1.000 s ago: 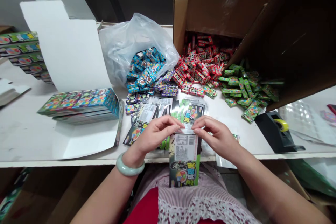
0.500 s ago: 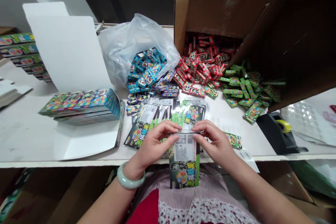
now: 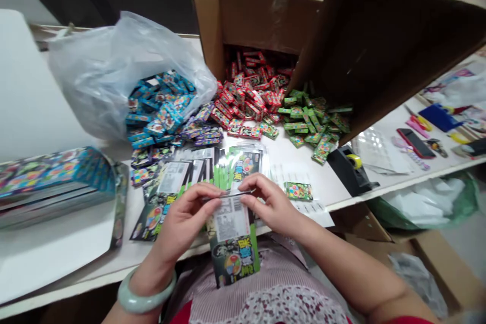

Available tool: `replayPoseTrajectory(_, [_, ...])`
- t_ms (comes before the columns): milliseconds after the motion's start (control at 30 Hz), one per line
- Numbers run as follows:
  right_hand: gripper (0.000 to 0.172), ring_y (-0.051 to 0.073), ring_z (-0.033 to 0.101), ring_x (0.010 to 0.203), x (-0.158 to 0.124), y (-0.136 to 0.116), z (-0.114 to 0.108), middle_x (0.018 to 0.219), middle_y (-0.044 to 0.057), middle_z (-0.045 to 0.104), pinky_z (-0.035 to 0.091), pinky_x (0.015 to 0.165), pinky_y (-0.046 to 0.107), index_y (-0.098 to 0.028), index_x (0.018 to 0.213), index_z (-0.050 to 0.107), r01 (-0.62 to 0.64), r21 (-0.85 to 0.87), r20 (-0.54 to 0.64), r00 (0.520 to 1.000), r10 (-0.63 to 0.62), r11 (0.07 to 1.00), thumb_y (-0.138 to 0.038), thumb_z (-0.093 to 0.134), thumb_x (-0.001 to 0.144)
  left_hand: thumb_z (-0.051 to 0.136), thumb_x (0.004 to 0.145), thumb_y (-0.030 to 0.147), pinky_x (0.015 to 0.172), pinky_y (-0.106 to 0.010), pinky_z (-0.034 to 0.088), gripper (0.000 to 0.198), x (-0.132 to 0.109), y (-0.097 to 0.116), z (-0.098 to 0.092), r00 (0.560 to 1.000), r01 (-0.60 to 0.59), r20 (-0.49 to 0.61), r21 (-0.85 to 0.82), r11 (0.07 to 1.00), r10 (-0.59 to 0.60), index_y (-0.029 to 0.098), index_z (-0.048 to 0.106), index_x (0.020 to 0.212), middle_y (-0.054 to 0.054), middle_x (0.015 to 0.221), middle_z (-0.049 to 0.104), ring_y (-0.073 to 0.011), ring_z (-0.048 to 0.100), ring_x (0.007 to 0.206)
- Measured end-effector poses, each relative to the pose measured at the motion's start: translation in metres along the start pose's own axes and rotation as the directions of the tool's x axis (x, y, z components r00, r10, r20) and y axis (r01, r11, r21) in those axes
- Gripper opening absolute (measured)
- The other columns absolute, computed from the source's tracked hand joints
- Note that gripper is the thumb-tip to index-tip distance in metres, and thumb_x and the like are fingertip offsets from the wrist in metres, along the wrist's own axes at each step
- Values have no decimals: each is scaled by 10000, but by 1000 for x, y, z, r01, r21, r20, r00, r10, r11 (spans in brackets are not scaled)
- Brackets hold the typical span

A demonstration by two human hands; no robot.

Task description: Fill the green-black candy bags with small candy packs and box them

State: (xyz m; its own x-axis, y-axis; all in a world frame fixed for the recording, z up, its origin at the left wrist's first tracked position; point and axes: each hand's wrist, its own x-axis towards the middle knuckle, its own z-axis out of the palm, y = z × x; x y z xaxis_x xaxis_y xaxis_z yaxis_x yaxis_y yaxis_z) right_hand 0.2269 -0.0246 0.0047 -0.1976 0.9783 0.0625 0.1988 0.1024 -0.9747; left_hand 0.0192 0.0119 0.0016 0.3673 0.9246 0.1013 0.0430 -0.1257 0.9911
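Observation:
A printed candy pouch [image 3: 231, 243], black and green with a white label, hangs upside down over the table's front edge. My left hand [image 3: 186, 217] pinches its upper left corner between thumb and fingers. At the upper right corner, my right hand [image 3: 269, 202] grips it the same way. Just behind the hands lie more flat pouches [image 3: 167, 197], fanned out and overlapping. Small blue candy boxes [image 3: 163, 106], purple boxes [image 3: 201, 129], red boxes [image 3: 254, 91] and green boxes [image 3: 311, 119] are heaped beyond them.
A cardboard carton [image 3: 266, 15] stands tipped open behind the boxes, beside a clear plastic bag [image 3: 102, 71]. At the left is an open white display box [image 3: 56, 258] with packed pouches. A tape dispenser [image 3: 351, 172], sticker sheet [image 3: 309, 210] and phone [image 3: 415, 143] lie to the right.
The view has turned right, so the table's things sit further left and more of the right side shows. Both hands keep their hold on the pouch, which now hangs slightly tilted.

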Motion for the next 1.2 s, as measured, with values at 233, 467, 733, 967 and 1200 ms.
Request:
replayPoseTrajectory(233, [150,161,595,858,25,68,-101,973,60,633,454,833,322,-183,961,677,-315,-468,-309,934,182,826,-189,586,842,702,777,314,726,-283,544,96,6,-4,-1,996,24,-88,79,997,-17,231,653,783,-32,851,685,-189,643,828])
replayPoseTrajectory(467, [103,188,577,861,12,111,-110,895,54,621,415,856,337,-199,804,711,-337,-498,-323,927,190,799,-161,620,774,693,788,287,747,-266,534,78,7,-5,6,997,28,-79,56,998,-23,225,646,795,-31,877,675,-177,637,845])
replayPoseTrajectory(733, [254,148,574,674,-4,85,-118,741,14,597,497,674,317,-180,792,592,-326,-227,-317,916,247,918,-431,557,808,652,815,224,736,-254,506,37,7,-4,13,999,-20,-40,14,1000,20,212,622,832,-28,877,653,-152,621,846])
replayPoseTrajectory(967, [88,127,552,731,25,-41,-49,785,1,616,456,703,279,-199,812,596,-24,-96,216,975,44,995,-284,606,832,621,836,221,721,-270,478,39,3,-3,22,999,-40,-17,4,999,40,198,590,827,-26,851,616,-141,595,814])
replayPoseTrajectory(1200, [95,110,479,633,51,-51,-17,688,-18,555,389,603,254,-171,782,567,-23,-264,338,934,115,964,-246,571,839,560,878,240,709,-272,453,61,-1,-4,17,996,-94,-6,-27,995,94,188,584,858,-17,835,595,-132,563,799])
